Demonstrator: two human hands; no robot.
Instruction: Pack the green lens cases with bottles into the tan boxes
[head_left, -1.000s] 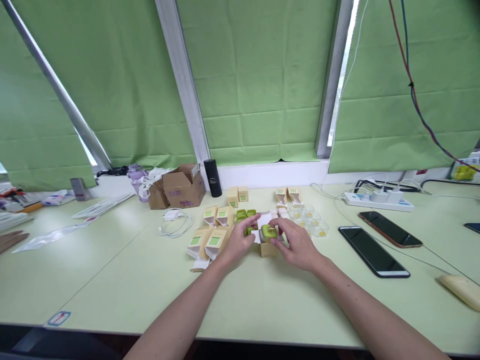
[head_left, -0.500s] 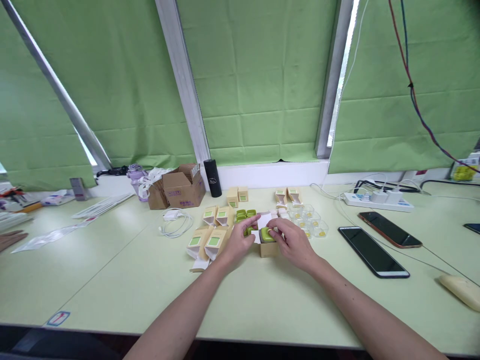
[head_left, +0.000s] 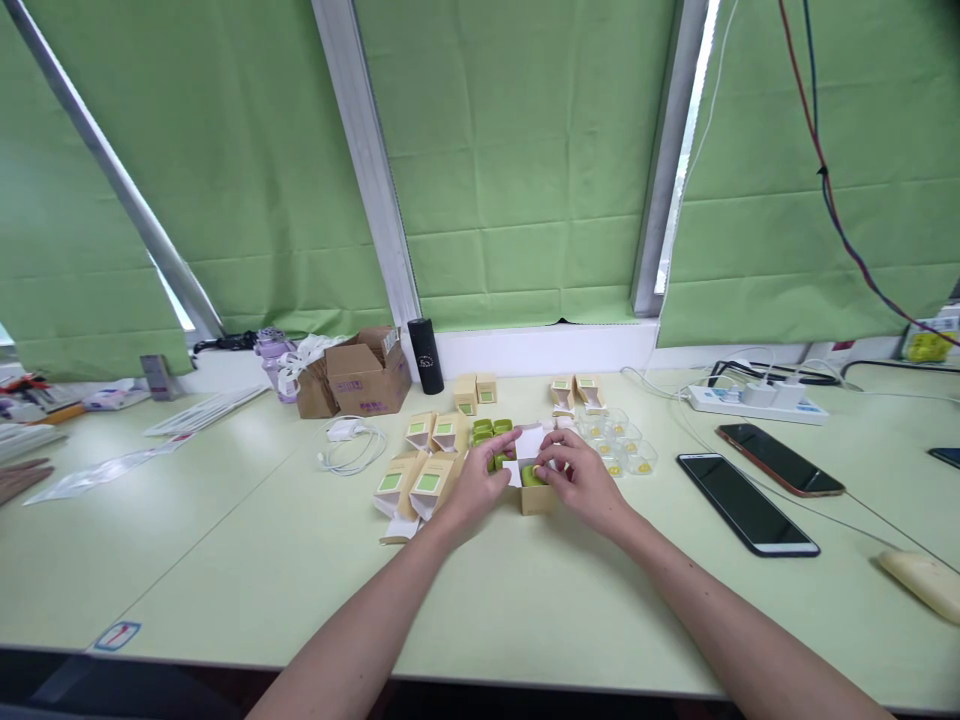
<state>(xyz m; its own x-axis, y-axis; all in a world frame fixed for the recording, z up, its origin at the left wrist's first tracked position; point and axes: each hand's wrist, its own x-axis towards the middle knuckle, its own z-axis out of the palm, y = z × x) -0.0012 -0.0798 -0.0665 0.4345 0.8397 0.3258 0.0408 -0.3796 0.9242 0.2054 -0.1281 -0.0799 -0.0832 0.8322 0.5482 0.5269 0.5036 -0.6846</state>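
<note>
A small tan cardboard box (head_left: 538,500) stands open on the pale green table (head_left: 225,540), its white flaps up. A green rounded case (head_left: 531,475) sits low inside it, mostly sunk below the rim. My right hand (head_left: 581,482) pinches the case from the right, fingers closed on it. My left hand (head_left: 480,482) grips the box's left side and flap. Just behind my left hand lie more green cases (head_left: 491,430), and several tan boxes with green labels (head_left: 420,478) lie to its left.
Clear plastic cups (head_left: 626,445) stand behind my right hand. Two phones (head_left: 746,505) and a power strip (head_left: 757,400) lie to the right, a cream mouse (head_left: 926,580) at the far right. A brown carton (head_left: 366,378), a black cylinder (head_left: 425,355) and a white charger cable (head_left: 351,445) sit at the back left.
My right hand has pushed the green case down from above the box into it. My left hand has stayed on the box.
</note>
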